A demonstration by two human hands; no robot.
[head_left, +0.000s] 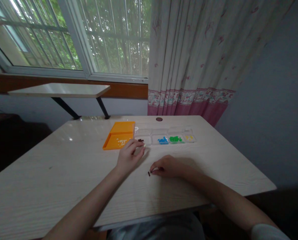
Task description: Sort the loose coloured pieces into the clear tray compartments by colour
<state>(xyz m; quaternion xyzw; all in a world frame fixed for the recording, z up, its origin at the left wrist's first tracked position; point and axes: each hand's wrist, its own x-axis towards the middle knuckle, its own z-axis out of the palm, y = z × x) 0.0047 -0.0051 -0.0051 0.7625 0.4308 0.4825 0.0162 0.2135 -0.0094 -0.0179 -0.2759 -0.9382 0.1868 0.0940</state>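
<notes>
My left hand (pixel 130 155) is over the table just in front of the orange case, thumb and fingers closed on a small white piece (pixel 144 145). Right beyond its fingertips lie dark brown pieces (pixel 140 140) in a compartment of the transparent tray (pixel 149 143). Lower and to the right, my right hand (pixel 167 166) rests on the tabletop. Its fingertips pinch a tiny dark brown piece (pixel 151 171), too small to make out its kind. Beside them a dark brown strip (pixel 149 174) lies on the table.
An open orange case (pixel 122 126) holds several white bits (pixel 121 142). Tray compartments hold blue pieces (pixel 163 140), green pieces (pixel 175 139) and yellow pieces (pixel 189 137). A raised shelf (pixel 63 90) stands at the back left, and a curtain (pixel 189 66) hangs behind the table (pixel 88 180).
</notes>
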